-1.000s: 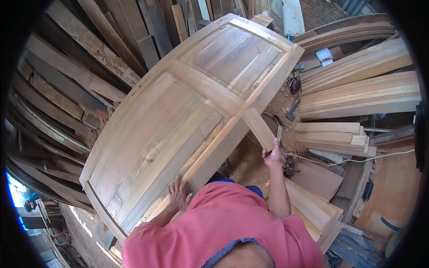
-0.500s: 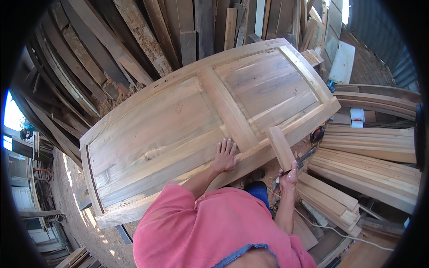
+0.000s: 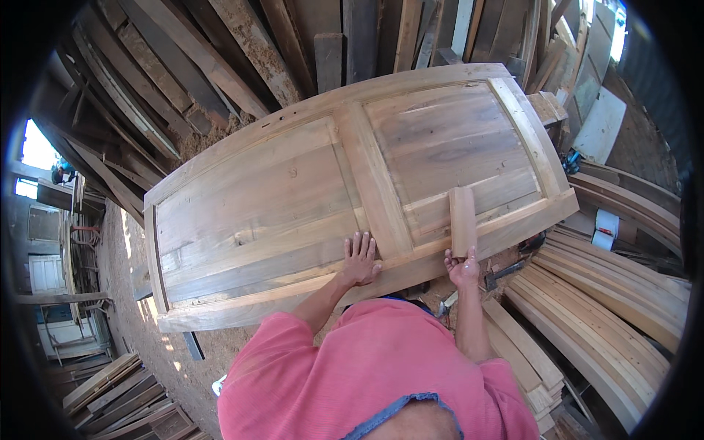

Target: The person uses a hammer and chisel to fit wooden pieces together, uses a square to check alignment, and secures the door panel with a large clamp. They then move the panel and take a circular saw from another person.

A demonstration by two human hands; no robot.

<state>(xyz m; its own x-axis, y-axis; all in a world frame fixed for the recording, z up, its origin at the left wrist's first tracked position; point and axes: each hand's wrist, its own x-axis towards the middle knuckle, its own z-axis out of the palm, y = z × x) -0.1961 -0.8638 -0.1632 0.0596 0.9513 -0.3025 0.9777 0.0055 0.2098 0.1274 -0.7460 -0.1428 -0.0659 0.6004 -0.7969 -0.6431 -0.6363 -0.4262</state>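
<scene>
A large unfinished wooden door (image 3: pixel 293 198) with two recessed panels lies flat in front of me. My left hand (image 3: pixel 359 257) presses flat on its near rail, fingers spread, beside the middle cross rail. My right hand (image 3: pixel 463 268) grips the near end of a short wooden block (image 3: pixel 462 218), which lies across the door's near rail and right panel. My pink sleeves fill the lower edge of the picture.
Rough planks (image 3: pixel 220 66) lean in a heap behind the door. Stacked curved boards (image 3: pixel 616 293) lie at the right, with a hammer-like tool (image 3: pixel 506 273) and a white roll (image 3: pixel 605 229) near them. Sawdust covers the ground at left. More boards (image 3: pixel 110 381) sit at lower left.
The view has swung so the door now lies more level. My left hand moved right along the near rail. The block in my right hand now rests on the door.
</scene>
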